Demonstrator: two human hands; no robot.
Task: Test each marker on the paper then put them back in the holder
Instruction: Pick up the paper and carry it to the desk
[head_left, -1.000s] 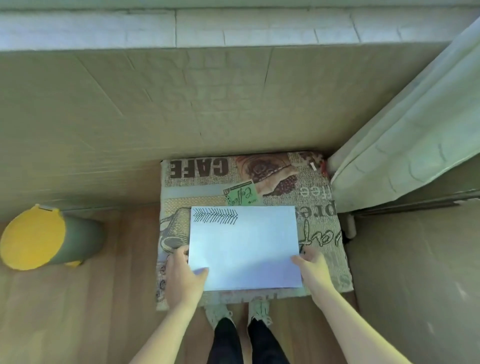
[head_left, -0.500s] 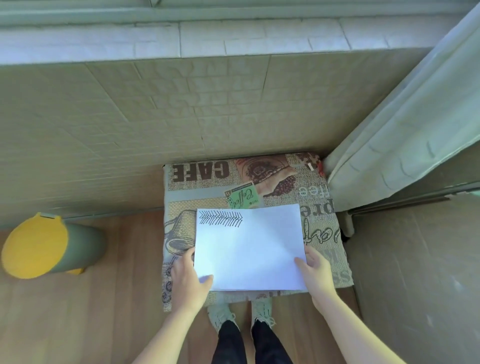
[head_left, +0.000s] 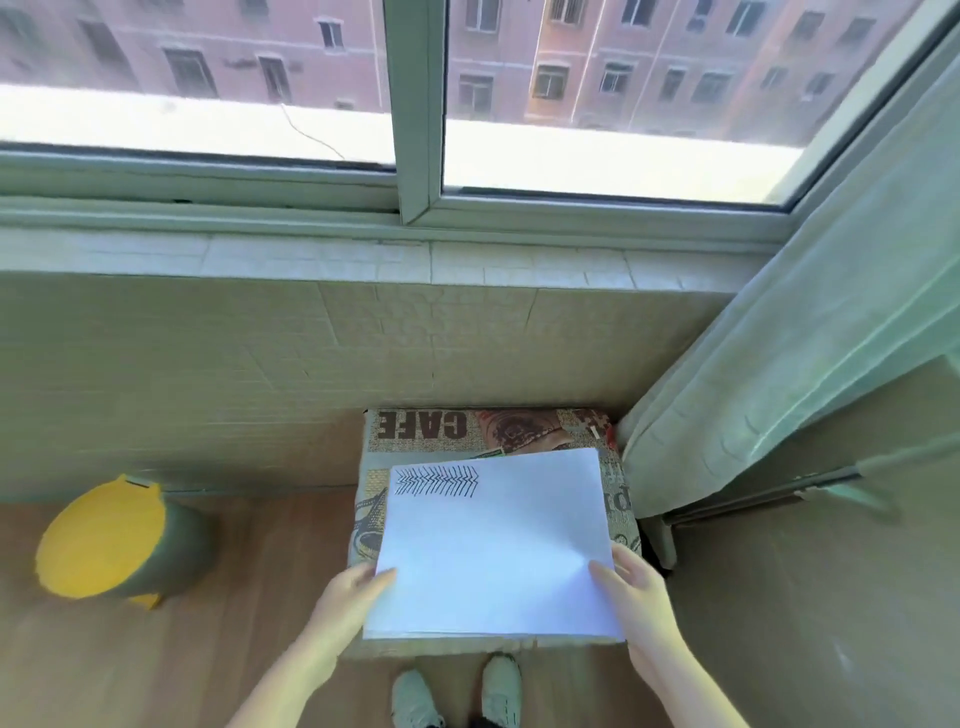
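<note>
Head view, looking down at a window (head_left: 218, 78) with a brick building outside, pale sill and wall below it, wood-look floor (head_left: 156, 665) at the bottom. Curtain (head_left: 810, 332) hangs down the right side, its lower end just beside the stool. Yellow-lidded bin (head_left: 111, 540) stands on the floor at left, well apart from everything else. Stool (head_left: 415, 431) with a CAFE-print fabric cover sits against the wall, centre frame; it serves as the surface. White paper (head_left: 493, 551), looks like a thin stack, is over the stool, covering most of its top; near edge reaches the stool's front edge. Cannot tell if the far edge touches the fabric or is lifted off. Black marker test strokes, a herringbone row, sit in the sheet's far left corner (head_left: 436, 480). Left hand (head_left: 345, 605) holds the near left corner of the paper, thumb on top, fingers under it. Right hand (head_left: 631, 592) grips the near right edge the same way, thumb lying on the sheet. Two light shoes (head_left: 457, 696) show on the floor just under the stool's front edge, between the forearms. A green edge of something pokes out beyond the paper's far edge, too little showing to identify.
</note>
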